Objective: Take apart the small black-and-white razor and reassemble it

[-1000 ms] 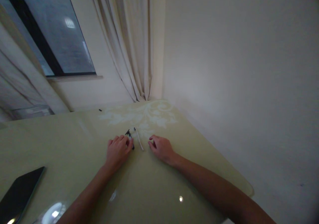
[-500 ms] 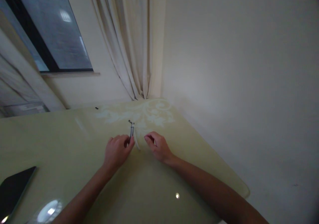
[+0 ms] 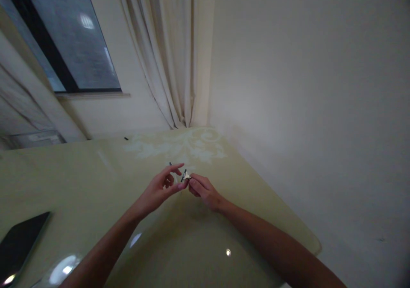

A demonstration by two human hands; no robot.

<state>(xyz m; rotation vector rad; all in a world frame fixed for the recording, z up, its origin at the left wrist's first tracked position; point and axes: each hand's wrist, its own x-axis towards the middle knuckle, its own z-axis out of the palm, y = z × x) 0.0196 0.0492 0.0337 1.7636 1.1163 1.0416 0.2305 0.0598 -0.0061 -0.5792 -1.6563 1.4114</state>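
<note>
Near the middle of the table, my right hand [image 3: 205, 190] pinches a small silver metal piece [image 3: 186, 177] with a thin dark bar at its left end. Its exact kind is too small to make out. My left hand [image 3: 162, 186] is just left of it, index finger stretched out and thumb reaching to the piece's lower edge. Whether the thumb presses on it is unclear. Behind the left fingers, a thin dark tip [image 3: 170, 163] and part of a pale strip [image 3: 175, 177] show; the hand hides the remainder.
A dark flat device [image 3: 22, 245] lies at the table's left front. A small black object [image 3: 126, 139] rests near the back edge of the glossy table [image 3: 80, 185]. Curtains [image 3: 173, 57] and a wall [image 3: 304, 108] border the table behind and to the right.
My left hand has moved right and loosened its pinch, with its index finger now extended. The silver piece is now between the hands, in my right fingers, which looked empty before.
</note>
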